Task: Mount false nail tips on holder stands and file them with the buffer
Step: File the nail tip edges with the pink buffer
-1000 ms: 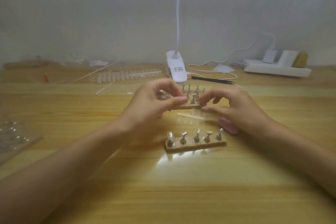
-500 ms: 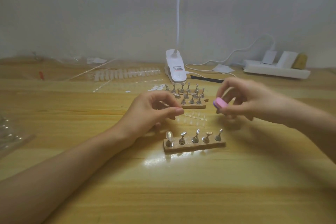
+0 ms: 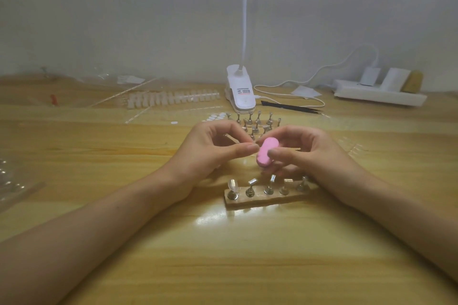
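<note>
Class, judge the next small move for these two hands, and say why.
Probably stroke the pink buffer, gripped in the right hand, across the tiny, unidentifiable piece the left hand pinches. Both are raised above the holder, fingertips right beside the buffer.

Only one printed item in your view: a small label on the upper face of the white lamp clip, which stands at the far side of the surface.

Label, as seen:
- pale ground, a few short rows of print
- print looks partly dark, partly reddish
- characters too small and soft; you cannot make out any word, brand or number

Just nearer to you than the label, on the same lamp clip, there is a faint round mark. Button or symbol, cannot tell.

Nothing legible anywhere around the lamp clip.
</note>
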